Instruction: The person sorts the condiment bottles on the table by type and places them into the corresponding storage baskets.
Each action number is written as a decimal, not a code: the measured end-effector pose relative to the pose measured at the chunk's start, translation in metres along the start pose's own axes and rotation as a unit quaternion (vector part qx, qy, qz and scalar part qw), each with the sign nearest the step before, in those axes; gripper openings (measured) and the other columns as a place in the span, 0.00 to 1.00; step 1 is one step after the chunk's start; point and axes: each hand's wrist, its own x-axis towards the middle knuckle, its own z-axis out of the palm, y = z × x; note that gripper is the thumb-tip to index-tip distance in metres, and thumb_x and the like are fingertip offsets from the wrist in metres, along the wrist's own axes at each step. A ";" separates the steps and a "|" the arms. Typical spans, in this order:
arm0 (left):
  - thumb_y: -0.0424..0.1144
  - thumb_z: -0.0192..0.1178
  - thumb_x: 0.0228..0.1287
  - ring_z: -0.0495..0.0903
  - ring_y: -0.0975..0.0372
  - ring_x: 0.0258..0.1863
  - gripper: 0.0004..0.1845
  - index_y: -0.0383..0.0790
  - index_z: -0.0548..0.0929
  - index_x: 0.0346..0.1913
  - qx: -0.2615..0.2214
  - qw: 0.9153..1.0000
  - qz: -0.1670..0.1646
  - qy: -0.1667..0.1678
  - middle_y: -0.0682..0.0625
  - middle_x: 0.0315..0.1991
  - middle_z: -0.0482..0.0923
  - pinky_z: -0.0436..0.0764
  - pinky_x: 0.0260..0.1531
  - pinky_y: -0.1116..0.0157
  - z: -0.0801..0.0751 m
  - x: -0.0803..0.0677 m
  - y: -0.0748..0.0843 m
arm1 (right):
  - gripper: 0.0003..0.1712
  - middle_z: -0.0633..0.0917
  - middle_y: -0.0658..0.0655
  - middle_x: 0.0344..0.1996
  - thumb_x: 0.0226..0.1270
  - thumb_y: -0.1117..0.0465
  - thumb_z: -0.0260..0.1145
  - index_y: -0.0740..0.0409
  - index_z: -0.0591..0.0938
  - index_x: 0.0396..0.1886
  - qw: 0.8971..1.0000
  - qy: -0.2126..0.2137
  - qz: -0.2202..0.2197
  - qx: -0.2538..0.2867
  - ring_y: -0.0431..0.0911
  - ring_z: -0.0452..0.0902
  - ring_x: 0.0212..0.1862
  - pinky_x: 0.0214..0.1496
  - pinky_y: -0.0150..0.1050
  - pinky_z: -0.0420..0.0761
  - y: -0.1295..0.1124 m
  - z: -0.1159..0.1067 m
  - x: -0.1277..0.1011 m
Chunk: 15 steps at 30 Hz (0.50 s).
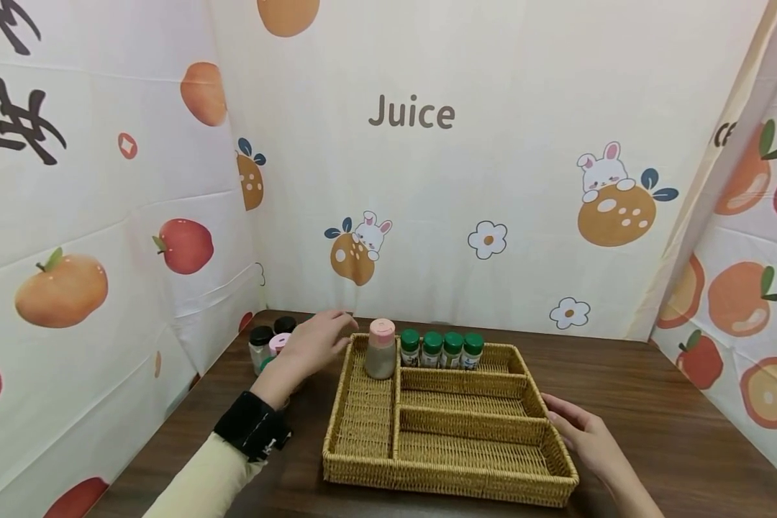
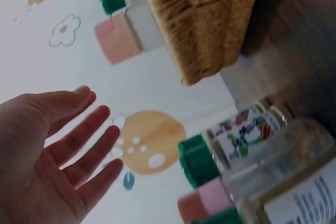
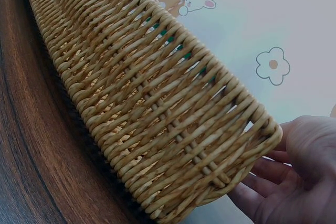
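- Jars left of the tray point(image 1: 273, 345): a small cluster on the table point(image 1: 654, 403), black, pink and green caps. Probably light, smooth and a bit slippery, so best gripped round the body under the cap.
- Left hand point(image 1: 314, 344) floats above them with fingers loose and spread, holding nothing.
- Pink-capped jar point(image 1: 380, 349) stands upright in the wicker tray's point(image 1: 450, 475) left compartment, at the back; four green-capped bottles point(image 1: 442, 349) line the back slot beside it.
- Right hand point(image 1: 583, 432) lies flat and relaxed against the tray's right wall; the weave looks stiff and grippy.
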 end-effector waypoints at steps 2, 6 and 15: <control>0.41 0.62 0.70 0.82 0.56 0.52 0.12 0.50 0.83 0.54 0.009 1.000 -0.017 0.003 0.50 0.56 0.81 0.83 0.45 0.56 -0.004 -0.004 -0.004 | 0.34 0.66 0.75 0.71 0.79 0.55 0.55 0.71 0.61 0.74 1.000 -0.001 -0.001 0.001 0.22 0.77 0.46 0.49 0.34 0.84 0.000 0.000 0.000; 0.42 0.62 0.70 0.84 0.56 0.49 0.12 0.48 0.83 0.54 0.020 0.999 -0.047 0.003 0.50 0.54 0.83 0.84 0.43 0.56 -0.013 -0.013 -0.014 | 0.33 0.66 0.75 0.71 0.79 0.55 0.55 0.71 0.62 0.74 1.000 0.002 -0.007 -0.001 0.22 0.76 0.47 0.49 0.32 0.84 0.000 0.001 -0.001; 0.37 0.59 0.71 0.82 0.55 0.42 0.11 0.42 0.83 0.53 0.014 0.997 -0.075 -0.015 0.46 0.51 0.83 0.82 0.37 0.58 -0.024 -0.028 -0.043 | 0.34 0.66 0.75 0.71 0.79 0.55 0.55 0.71 0.61 0.74 1.000 -0.002 -0.004 -0.003 0.21 0.76 0.47 0.50 0.31 0.83 0.000 0.000 -0.001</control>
